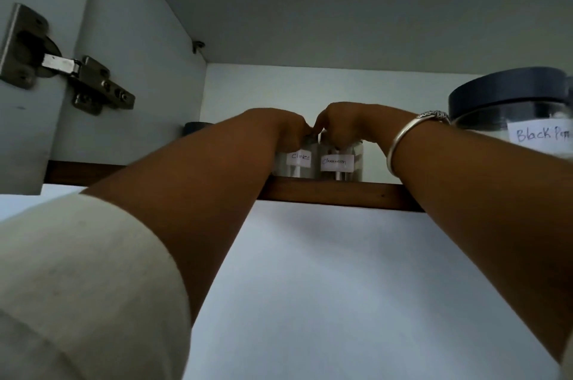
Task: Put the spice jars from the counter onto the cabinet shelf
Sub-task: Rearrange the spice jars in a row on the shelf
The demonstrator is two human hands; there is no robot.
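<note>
Head view: left hand (pixel 288 131) clasps cloves jar (pixel 299 165), right hand (pixel 350 122) cinnamon jar (pixel 339 165), shelved but unreleased; pepper jar (pixel 511 119) at 3 o'clock.

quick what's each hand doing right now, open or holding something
left hand: closed, fingers curled over the top of the Cloves jar
right hand: closed, fingers curled over the top of the Cinnamon jar

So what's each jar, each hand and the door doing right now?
Cloves jar: upright on the shelf, left hand grips its top.
Cinnamon jar: upright beside it, right hand grips its top.
Black Pepper jar: upright, lid on, untouched.
Cabinet door: open.
</note>
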